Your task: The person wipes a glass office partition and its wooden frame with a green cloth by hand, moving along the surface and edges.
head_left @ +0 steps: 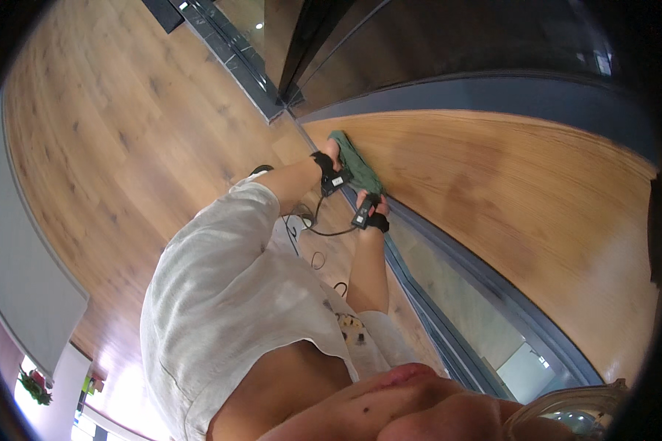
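A green cloth [358, 165] lies bunched lengthwise along the near edge of a wood-grain surface [474, 182]. My left hand [332, 153] holds its far end, the fingers partly hidden by the fabric. At the other end, my right hand [374, 203] has its fingers bent around the cloth, close to the dark metal edge of the surface. Each wrist wears a black strap with a small box, the left box [336, 182] and the right box [362, 212]. A thin black cable [331, 234] hangs between them.
Dark glass panels [419, 49] stand behind the wooden surface. A grey metal frame with glass [458, 308] runs below its near edge. Wood-plank flooring [116, 127] spreads to the left. A grey panel [22, 220] and a potted plant [35, 386] are at the far left.
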`<move>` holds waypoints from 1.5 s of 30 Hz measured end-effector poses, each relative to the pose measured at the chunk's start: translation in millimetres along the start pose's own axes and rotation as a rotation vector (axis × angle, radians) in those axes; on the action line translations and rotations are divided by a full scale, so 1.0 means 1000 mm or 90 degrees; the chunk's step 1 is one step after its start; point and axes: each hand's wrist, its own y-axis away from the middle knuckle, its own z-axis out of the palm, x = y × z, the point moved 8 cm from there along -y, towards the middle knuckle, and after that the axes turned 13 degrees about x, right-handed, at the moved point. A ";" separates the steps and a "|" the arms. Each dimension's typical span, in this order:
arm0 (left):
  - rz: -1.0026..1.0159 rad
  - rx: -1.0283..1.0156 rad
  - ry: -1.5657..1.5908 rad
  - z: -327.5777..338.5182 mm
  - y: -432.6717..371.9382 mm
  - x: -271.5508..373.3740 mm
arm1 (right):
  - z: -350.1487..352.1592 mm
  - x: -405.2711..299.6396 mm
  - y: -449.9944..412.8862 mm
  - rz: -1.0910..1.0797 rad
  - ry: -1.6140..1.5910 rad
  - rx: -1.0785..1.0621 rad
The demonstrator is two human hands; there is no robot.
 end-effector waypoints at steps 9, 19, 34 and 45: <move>-0.316 -0.393 0.137 0.067 0.055 -0.028 | 0.019 -0.046 0.077 -0.342 -0.075 -0.021; -0.206 -0.536 -0.060 0.133 0.222 0.050 | 0.120 -0.064 0.288 -0.652 -0.073 -0.208; 0.440 -0.526 -0.410 0.078 0.179 0.194 | 0.131 -0.060 0.291 -0.901 0.132 -0.317; 0.499 -0.626 -0.851 0.043 0.159 0.168 | 0.146 -0.020 0.348 -0.955 0.292 -0.311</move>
